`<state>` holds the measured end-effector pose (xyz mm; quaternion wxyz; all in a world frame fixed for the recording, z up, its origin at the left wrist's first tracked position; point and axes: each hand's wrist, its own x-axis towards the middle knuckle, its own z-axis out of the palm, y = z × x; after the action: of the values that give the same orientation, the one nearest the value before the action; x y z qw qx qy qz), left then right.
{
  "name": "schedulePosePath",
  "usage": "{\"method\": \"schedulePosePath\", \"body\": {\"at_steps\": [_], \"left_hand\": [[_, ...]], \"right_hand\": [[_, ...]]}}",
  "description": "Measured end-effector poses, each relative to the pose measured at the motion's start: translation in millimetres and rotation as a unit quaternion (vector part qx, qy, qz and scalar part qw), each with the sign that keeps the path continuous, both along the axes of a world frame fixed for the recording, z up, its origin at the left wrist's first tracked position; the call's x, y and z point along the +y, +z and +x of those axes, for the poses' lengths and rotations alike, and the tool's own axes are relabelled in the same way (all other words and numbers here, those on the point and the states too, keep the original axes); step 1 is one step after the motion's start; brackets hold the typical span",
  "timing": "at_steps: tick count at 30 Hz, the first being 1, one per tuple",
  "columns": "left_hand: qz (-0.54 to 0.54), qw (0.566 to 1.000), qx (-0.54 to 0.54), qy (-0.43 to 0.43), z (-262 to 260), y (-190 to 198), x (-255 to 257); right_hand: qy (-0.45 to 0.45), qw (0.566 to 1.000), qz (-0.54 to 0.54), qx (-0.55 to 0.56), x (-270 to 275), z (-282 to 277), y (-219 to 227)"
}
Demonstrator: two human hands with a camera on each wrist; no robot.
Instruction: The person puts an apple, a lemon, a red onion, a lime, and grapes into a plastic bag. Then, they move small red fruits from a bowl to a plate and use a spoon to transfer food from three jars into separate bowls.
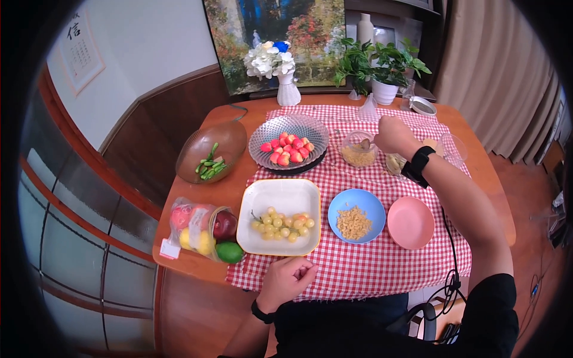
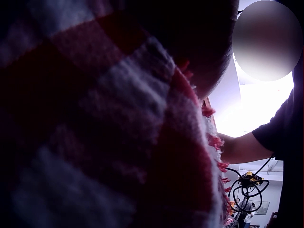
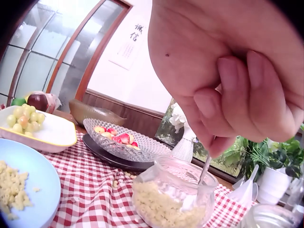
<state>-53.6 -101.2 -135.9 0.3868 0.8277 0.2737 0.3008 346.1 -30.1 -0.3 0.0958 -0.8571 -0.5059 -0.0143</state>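
Note:
My right hand (image 1: 395, 136) pinches the thin metal handle of a spoon (image 3: 205, 168), its fingers curled in. The spoon slants down into a clear glass jar (image 3: 178, 164) that holds small pale macaroni (image 3: 166, 205). My left hand (image 1: 286, 279) rests at the near table edge, just below the white tray, with loosely curled fingers and nothing in them. In front of the jar, a blue plate (image 1: 371, 206) bears a heap of the same macaroni (image 1: 353, 224). A pink plate (image 1: 411, 222) stands to its right. Checked cloth fills most of the left wrist view.
A white tray (image 1: 250, 206) with grapes, a glass bowl (image 1: 262, 134) of red fruit and a brown bowl (image 1: 188, 146) with green vegetables stand leftward. Bagged fruit (image 1: 194, 227) lies at front left. A funnel (image 1: 369, 109) and potted plants (image 1: 388, 68) are behind. A black cable (image 1: 452, 250) hangs at right.

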Motion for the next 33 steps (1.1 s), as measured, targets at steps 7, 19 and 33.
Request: {"method": "schedulePosePath", "body": {"at_steps": [7,19,33], "left_hand": [[0.025,1.000,0.003,-0.009,0.0,0.0,2.2],[0.009,1.000,0.003,-0.003,0.0,1.1,0.6],[0.013,1.000,-0.023,0.007,3.9,-1.4,-0.9]], "right_hand": [[0.009,0.996,0.046,0.073,-1.6,27.7,-32.5],[-0.073,0.949,0.131,0.279,-21.5,16.9,-42.3],[-0.117,0.882,0.151,0.430,-29.5,11.3,-33.7]]}}
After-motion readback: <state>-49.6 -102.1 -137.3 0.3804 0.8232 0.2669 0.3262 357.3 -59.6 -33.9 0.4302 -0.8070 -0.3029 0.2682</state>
